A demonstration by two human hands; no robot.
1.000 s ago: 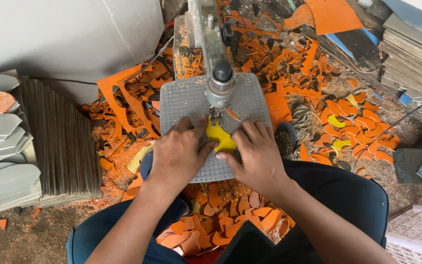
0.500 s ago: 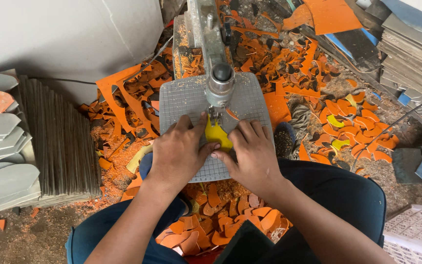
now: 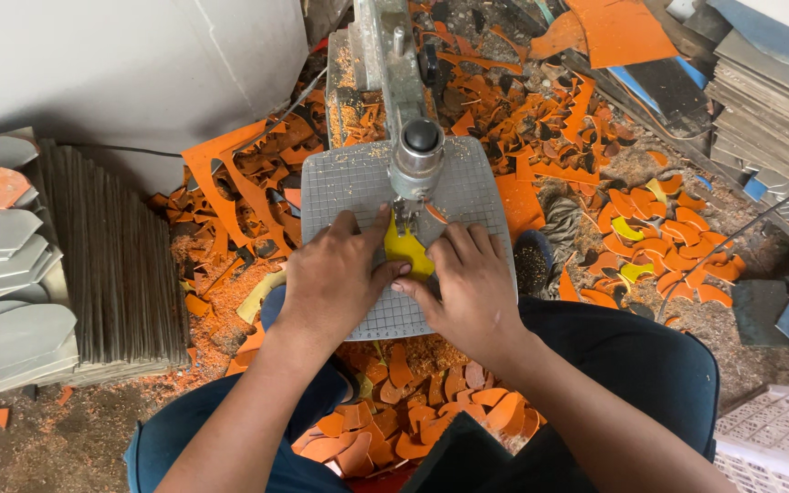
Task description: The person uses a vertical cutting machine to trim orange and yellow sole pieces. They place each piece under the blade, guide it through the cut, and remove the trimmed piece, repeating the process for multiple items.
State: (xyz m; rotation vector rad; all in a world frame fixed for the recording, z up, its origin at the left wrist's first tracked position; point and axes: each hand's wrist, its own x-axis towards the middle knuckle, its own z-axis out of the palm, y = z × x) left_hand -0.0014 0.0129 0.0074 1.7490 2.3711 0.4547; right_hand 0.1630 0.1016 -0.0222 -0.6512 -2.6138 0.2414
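both hands (image 3: 404,278) pressing yellow piece (image 3: 407,251) – under saw head (image 3: 415,157), gridded table (image 3: 340,187)

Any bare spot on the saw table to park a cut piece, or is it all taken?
Bare grid on the grey saw table left of the saw head, and right of it. The near middle is crowded: left hand and right hand pinch the yellow piece.

Both hands (image 3: 404,278) press yellow piece (image 3: 407,248) on saw table (image 3: 340,183).

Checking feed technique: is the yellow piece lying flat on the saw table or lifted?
Flat: the yellow piece lies on the gridded table, with left hand and right hand on it.
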